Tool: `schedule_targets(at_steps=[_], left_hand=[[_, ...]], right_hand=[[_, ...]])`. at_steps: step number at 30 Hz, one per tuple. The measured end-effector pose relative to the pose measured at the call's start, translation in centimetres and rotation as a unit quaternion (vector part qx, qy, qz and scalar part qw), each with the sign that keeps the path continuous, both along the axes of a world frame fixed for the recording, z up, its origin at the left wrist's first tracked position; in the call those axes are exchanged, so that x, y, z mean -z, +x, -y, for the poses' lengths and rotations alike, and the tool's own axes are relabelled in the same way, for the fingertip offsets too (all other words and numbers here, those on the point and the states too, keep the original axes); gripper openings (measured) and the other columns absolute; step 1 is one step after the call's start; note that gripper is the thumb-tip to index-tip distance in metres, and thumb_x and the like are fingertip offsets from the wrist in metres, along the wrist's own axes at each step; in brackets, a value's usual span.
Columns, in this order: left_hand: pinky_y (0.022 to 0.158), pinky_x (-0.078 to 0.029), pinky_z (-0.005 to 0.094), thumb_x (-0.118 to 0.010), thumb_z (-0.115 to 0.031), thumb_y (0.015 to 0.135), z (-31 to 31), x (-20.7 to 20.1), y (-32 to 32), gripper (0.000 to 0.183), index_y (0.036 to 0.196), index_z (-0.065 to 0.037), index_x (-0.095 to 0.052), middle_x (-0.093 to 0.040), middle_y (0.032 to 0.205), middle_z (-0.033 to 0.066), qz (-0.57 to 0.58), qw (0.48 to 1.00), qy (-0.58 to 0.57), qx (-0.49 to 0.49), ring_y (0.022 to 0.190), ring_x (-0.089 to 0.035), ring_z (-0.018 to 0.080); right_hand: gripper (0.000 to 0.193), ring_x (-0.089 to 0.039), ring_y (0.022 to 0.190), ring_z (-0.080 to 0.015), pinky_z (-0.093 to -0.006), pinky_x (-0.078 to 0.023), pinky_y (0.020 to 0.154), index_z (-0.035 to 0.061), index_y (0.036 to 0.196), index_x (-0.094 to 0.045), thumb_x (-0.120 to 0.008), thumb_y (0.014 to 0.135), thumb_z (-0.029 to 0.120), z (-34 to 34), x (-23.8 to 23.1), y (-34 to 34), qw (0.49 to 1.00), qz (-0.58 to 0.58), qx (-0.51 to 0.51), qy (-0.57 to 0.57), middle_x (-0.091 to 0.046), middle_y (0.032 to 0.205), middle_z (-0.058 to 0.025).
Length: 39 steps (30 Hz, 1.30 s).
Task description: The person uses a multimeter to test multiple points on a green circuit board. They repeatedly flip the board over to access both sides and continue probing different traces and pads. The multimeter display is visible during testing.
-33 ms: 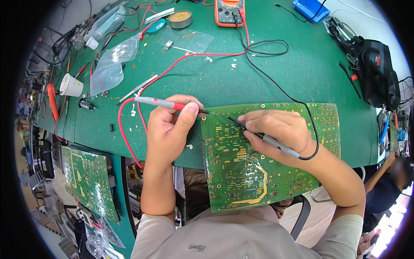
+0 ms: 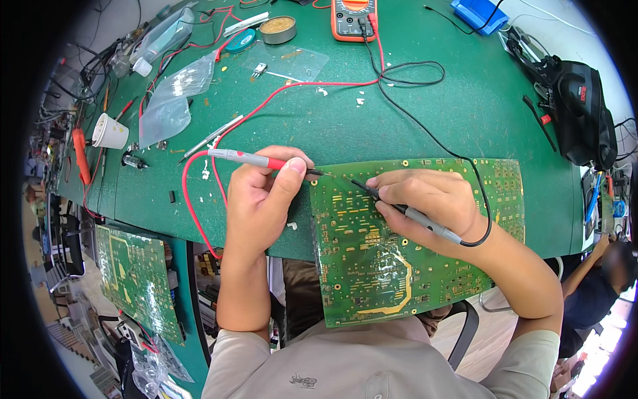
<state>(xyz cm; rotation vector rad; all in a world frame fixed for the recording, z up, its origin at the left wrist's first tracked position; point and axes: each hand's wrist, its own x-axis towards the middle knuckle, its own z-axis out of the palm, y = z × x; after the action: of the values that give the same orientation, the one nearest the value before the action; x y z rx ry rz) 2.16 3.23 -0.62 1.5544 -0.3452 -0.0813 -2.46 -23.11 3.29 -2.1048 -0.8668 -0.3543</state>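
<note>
A large green circuit board point(image 2: 372, 279) lies over the near edge of the green table point(image 2: 432, 113), solder side up. My left hand point(image 2: 260, 203) grips a red test probe point(image 2: 244, 157), its tip touching the board's upper left corner. My right hand point(image 2: 428, 199) holds a black test probe point(image 2: 415, 215) like a pen, tip on the board just right of the red tip. A red lead point(image 2: 199, 219) and a black lead point(image 2: 425, 130) run back to an orange multimeter point(image 2: 353, 18) at the table's far edge.
A paper cup point(image 2: 109, 131), clear plastic bags point(image 2: 169, 100), tweezers point(image 2: 212, 136) and a round tin point(image 2: 277, 28) lie to the far left. A black bag point(image 2: 585, 113) sits at the right. A second green board point(image 2: 136, 279) is at the lower left. Another person point(image 2: 598, 286) is at the right.
</note>
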Motion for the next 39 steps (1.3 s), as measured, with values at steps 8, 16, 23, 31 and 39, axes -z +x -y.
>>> schedule_targets(at_steps=[8,16,23,31,39], left_hand=[[0.065,-0.044,0.024,-0.068,-0.019,0.105,-0.1,-1.1,0.4,0.023,0.102,0.003,-0.075,-0.071,0.087,0.0019,0.004,0.997,0.076,0.014,0.075,-0.057,0.0054],[0.072,-0.051,0.0262,-0.067,-0.018,0.106,-0.1,-2.1,0.7,0.022,0.104,0.003,-0.074,-0.074,0.091,0.0057,-0.027,0.994,0.103,0.029,0.081,-0.066,0.0092],[0.075,-0.055,0.0274,-0.066,-0.017,0.107,0.0,-1.3,0.6,0.021,0.106,0.003,-0.073,-0.073,0.093,0.0051,-0.034,0.998,0.044,0.018,0.085,-0.07,0.0115],[0.075,-0.056,0.0276,-0.066,-0.015,0.106,0.1,-1.8,0.7,0.02,0.105,0.004,-0.073,-0.074,0.093,0.005,-0.036,0.998,0.055,0.021,0.085,-0.071,0.0117],[0.062,-0.049,0.0259,-0.067,-0.018,0.103,0.5,-3.8,1.5,0.023,0.102,0.004,-0.073,-0.07,0.079,0.0052,-0.004,0.985,0.169,0.045,0.073,-0.063,0.007]], right_hand=[[0.023,-0.08,0.093,-0.0317,-0.0369,-0.065,0.075,-0.0008,0.098,-0.067,-0.082,0.081,-0.008,-0.1,0.1,0.0,0.999,0.026,0.003,-0.019,-0.077,0.099,-0.0166],[0.017,-0.075,0.076,-0.0306,-0.0369,-0.058,0.064,0.0008,0.093,-0.067,-0.08,0.085,-0.005,-0.7,-2.2,-0.1,0.995,-0.089,0.029,-0.042,-0.073,0.086,-0.0142],[0.019,-0.065,0.069,-0.038,-0.0449,-0.052,0.061,0.0014,0.093,-0.058,-0.074,0.086,-0.005,-1.3,-2.8,0.5,0.992,-0.122,0.024,0.005,-0.062,0.077,-0.0161],[0.018,-0.064,0.068,-0.0407,-0.043,-0.051,0.061,0.0001,0.091,-0.058,-0.074,0.087,-0.004,-1.3,-3.1,0.7,0.986,-0.158,0.038,0.027,-0.062,0.077,-0.0189],[0.013,-0.062,0.069,-0.0437,-0.045,-0.052,0.062,0.0005,0.091,-0.06,-0.073,0.088,0.0,-1.4,-4.5,1.6,0.98,-0.199,0.027,0.007,-0.063,0.076,-0.021]])
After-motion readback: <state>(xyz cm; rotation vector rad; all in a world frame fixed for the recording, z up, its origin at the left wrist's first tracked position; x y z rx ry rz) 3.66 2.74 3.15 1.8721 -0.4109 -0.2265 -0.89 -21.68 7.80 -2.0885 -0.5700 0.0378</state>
